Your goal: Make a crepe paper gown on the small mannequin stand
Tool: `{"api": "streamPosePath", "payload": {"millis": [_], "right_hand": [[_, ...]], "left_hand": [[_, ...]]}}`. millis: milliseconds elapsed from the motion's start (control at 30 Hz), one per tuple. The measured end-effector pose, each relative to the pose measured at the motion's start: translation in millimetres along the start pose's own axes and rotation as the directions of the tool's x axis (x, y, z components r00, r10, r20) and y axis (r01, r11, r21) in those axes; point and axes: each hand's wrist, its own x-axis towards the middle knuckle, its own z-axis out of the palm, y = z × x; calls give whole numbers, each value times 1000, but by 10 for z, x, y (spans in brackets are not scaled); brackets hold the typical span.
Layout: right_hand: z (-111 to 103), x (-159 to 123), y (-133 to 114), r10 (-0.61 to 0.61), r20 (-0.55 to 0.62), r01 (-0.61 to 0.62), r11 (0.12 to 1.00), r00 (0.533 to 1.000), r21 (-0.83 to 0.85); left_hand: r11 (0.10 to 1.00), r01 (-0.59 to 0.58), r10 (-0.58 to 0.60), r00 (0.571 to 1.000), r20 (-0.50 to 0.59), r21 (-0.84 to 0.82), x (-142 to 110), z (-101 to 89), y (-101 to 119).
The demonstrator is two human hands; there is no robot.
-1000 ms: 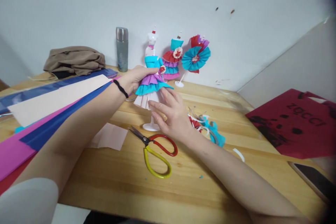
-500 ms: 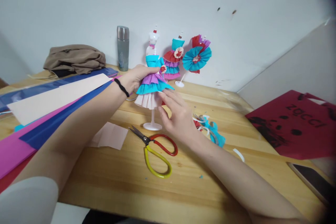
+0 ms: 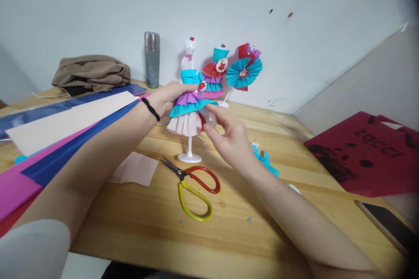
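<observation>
Dress [image 3: 185, 110] pinched in my left hand [image 3: 168, 97]; I've raised my right hand [image 3: 231, 138], half spread, baring more of the hem [image 3: 184, 125]

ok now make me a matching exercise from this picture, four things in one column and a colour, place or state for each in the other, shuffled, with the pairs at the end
1. scissors
2. flask
3. left hand
4. phone

A. dark screen facing up, at the lower right of the picture
B. one red handle loop and one yellow
C. holding the small ruffled dress at the waist
D. grey with a silvery top, standing upright near the wall

Pairs: 1-B, 2-D, 3-C, 4-A
</observation>
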Motion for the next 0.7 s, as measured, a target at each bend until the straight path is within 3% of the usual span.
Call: {"api": "streamPosePath", "payload": {"millis": [167,433,700], "right_hand": [[-23,21,-58,-36,27,37,999,999,-20],[3,-1,-54,84,38,-85,996,996,34],[9,9,-50,57,79,-61,997,995,43]], "left_hand": [[1000,27,-27,999,34,2,29,-33,-4],[999,-31,32,998,55,-18,74,-79,-36],[974,-218,220,975,-21,67,-69,-5,87]]}}
